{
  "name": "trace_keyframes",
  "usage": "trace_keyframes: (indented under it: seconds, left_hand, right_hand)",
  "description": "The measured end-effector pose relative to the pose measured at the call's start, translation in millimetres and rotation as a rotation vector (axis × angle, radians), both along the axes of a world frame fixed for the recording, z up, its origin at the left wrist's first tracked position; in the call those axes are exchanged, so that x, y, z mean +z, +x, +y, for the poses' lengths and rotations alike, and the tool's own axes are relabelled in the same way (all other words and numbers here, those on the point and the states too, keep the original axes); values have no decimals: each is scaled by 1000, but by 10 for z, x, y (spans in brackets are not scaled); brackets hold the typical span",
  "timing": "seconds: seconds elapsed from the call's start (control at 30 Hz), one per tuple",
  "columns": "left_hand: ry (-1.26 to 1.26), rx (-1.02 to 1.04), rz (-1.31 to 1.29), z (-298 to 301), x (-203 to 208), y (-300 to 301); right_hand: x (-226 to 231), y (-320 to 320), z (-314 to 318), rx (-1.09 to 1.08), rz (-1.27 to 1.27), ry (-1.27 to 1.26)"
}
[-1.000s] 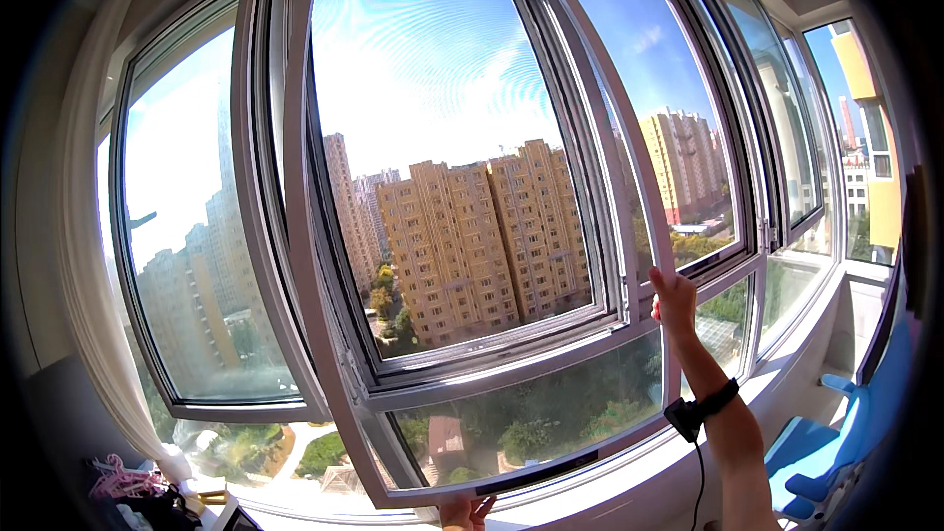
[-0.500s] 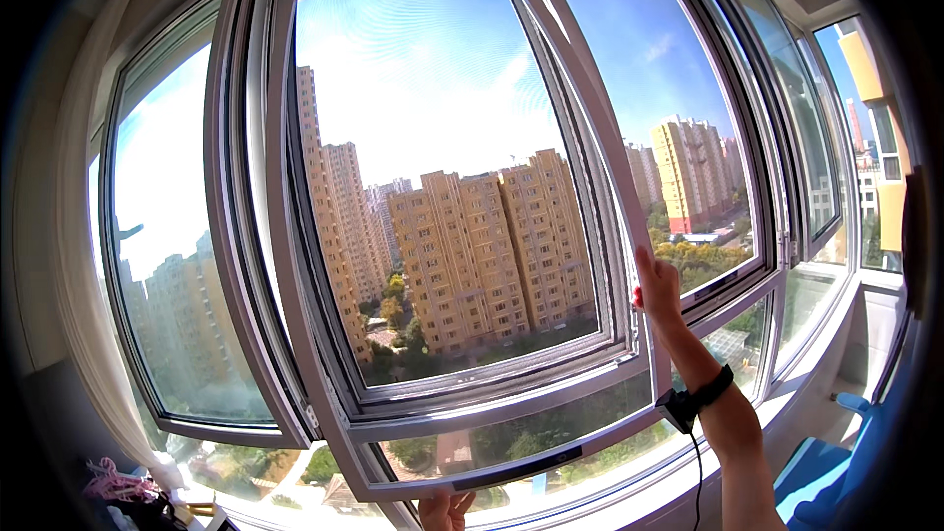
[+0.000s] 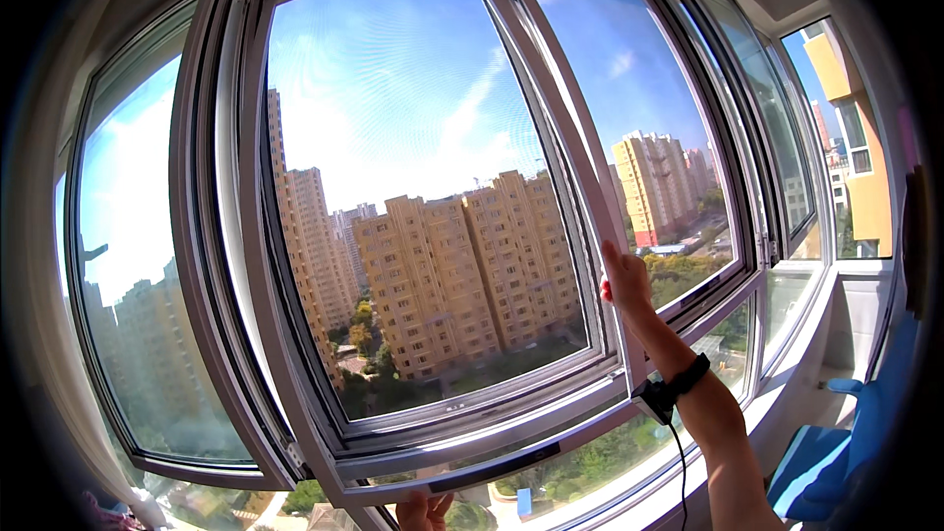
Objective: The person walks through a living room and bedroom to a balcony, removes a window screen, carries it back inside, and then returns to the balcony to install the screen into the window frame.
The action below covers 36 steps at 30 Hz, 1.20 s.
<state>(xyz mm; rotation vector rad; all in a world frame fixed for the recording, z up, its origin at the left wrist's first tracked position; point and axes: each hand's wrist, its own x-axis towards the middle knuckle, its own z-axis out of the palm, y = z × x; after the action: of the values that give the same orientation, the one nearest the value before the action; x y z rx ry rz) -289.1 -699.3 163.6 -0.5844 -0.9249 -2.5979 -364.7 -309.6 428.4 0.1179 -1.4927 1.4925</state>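
Observation:
A large pale metal window frame panel (image 3: pixel 393 490), its inside showing a fine mesh-like pattern, stands slightly tilted in front of the middle window. My right hand (image 3: pixel 629 283) grips its right upright, with the thumb pointing up along the bar and the fingers curled around the edge. At the bottom edge of the view, my left hand (image 3: pixel 425 511) holds the panel's lower rail from beneath, with its fingers partly hidden. A dark strip (image 3: pixel 497 467) runs along that lower rail. On my right wrist sits a black strap (image 3: pixel 688 381) with a small black device and a hanging cable.
An opened window sash (image 3: pixel 187 236) projects at the left, beside a pale curtain (image 3: pixel 49 374). Another sash (image 3: pixel 762 108) stands at the right. A blue chair (image 3: pixel 811 467) is at the lower right. Tall buildings (image 3: pixel 462 285) show outside.
My view has shifted, so the scene sits further left and lower. The panel's lower rail now appears closer to the window's crossbar. Both hands keep their grip.

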Motion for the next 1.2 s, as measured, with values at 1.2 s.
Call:
trace_keyframes:
  seconds: [1.2]
  left_hand:
    - [-54, -29, 58, 21, 588, -527]
  right_hand:
    - [531, -536, 72, 19, 109, 33]
